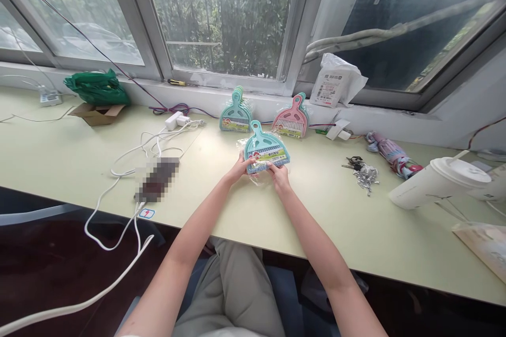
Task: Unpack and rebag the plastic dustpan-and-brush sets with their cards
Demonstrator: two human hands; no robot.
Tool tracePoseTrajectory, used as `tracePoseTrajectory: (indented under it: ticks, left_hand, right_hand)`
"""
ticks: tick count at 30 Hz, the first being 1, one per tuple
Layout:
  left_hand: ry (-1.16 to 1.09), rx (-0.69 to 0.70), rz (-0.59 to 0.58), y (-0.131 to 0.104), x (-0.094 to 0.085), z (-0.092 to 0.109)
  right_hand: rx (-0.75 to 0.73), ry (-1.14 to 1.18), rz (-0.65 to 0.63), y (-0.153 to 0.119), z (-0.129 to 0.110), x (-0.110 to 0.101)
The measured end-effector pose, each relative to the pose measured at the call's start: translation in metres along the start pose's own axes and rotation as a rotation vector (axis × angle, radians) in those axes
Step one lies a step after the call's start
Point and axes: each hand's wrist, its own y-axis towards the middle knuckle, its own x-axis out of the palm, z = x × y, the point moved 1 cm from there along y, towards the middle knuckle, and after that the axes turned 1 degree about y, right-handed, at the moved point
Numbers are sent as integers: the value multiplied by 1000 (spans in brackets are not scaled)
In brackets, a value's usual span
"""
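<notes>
Between my two hands is a teal mini dustpan and brush set in clear plastic wrap, its handle pointing away from me and its printed label facing up. My left hand grips the lower left corner. At the lower edge, my right hand pinches the wrap and the pan, fingers partly hidden beneath. Just behind, more teal dustpan sets lean upright in a stack against the sill. To their right a pink dustpan set leans with a teal one behind it.
On the left lie a blurred-out dark device, white cables and a charger, a cardboard box and a green bag. Keys, a folded umbrella and a white cup are on the right. A white package rests on the sill.
</notes>
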Motion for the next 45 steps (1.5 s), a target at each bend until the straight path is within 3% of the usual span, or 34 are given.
tracePoseTrajectory:
  ticks: [9,14,16,20,22,24,28,32,39,41,45]
  left_hand:
    - [-32,28,-6,0,0,-1]
    - [-90,21,54,4,-16,4]
    - [-121,49,130,6,-28,7]
    - [-166,70,211,6,-42,11]
    - [-172,54,196,6,-41,11]
    - [-161,28,149,5,-38,9]
    - [-105,-56,71,4,-37,5]
    - [-9,-161,-47,4,-46,2]
    - [55,-117,-225,-1,-38,3]
    - [78,-107,-238,-2,-34,3]
    - [134,-130,-185,-3,-29,2]
  right_hand:
    - [32,-11,-43,3,-2,-2]
    - [121,-206,-180,10,-19,-12]
    - [-19,-412,-183,11,-32,-19]
    - [-574,-859,-190,2,-56,-24]
    - [-704,-991,-271,-3,-59,-21]
    - [-741,-993,-323,-4,-56,-20]
    - [-687,-882,-264,7,-46,-29]
    - [-730,-969,-151,18,-42,-40]
    - [-817,-1040,-7,24,-38,-42]
    - [-735,-959,-43,26,-35,-43]
    - [-300,-704,-135,34,-27,-50]
